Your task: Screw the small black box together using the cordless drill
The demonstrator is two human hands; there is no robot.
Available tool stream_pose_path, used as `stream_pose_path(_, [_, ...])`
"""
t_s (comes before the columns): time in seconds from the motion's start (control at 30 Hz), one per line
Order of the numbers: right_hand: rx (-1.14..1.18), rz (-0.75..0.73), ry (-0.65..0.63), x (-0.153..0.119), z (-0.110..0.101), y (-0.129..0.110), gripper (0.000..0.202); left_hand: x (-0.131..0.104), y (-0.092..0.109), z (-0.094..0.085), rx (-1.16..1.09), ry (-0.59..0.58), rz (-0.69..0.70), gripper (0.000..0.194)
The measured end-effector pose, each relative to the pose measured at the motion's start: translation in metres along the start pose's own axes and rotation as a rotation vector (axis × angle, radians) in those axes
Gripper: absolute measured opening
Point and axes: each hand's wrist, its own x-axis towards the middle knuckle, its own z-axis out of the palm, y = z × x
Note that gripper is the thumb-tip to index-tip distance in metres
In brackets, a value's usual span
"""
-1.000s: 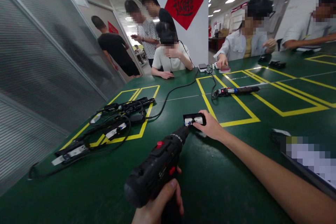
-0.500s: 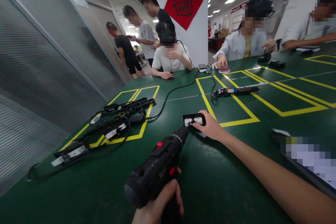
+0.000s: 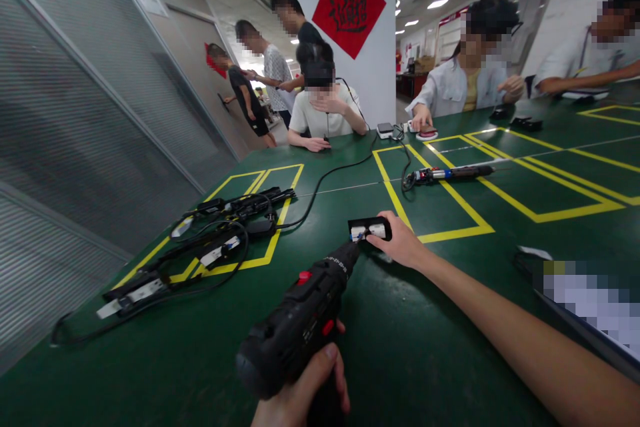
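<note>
A black power drill (image 3: 295, 323) with red buttons is gripped by my left hand (image 3: 313, 380), its thumb and fingers wrapped around the handle. The chuck points forward and right. Its tip meets a small black part with white pieces inside (image 3: 367, 229); the exact contact is too small to make out. My right hand (image 3: 395, 240) pinches that part at its right end, thumb on the near side and fingers on the far side, against the green table (image 3: 425, 347).
Black devices with cables (image 3: 225, 240) lie at left among yellow tape outlines. A pen-like tool (image 3: 453, 173) lies beyond my right hand. A pixelated flat object (image 3: 590, 300) is at right. A black cable (image 3: 325, 180) crosses the table. People sit across it; others stand behind.
My hands, the drill and the black part hold nearly the same position. In the background, the standing people at left have shifted slightly.
</note>
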Motion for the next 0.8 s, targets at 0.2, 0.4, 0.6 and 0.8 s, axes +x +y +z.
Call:
stream_pose_path(0.2, [0.009,-0.009,0.005,-0.0002,0.0002,0.0,0.046,0.0005,-0.0019,-0.0018,0.004,-0.013,-0.001,0.034])
stream_pose_path(0.4, [-0.009,-0.006,0.019,-0.0004,0.002,0.0009,0.047,0.0025,-0.0063,-0.0036,-0.005,-0.01,0.01,0.036])
stream_pose_path(0.6, [-0.011,-0.004,0.023,-0.0008,0.0024,0.002,0.048,0.0004,-0.004,-0.0002,-0.009,0.025,-0.011,0.037])
stream_pose_path(0.8, [-0.012,0.002,0.001,-0.0011,-0.0017,-0.0021,0.044,-0.001,-0.0009,0.0017,-0.011,0.033,-0.015,0.035])
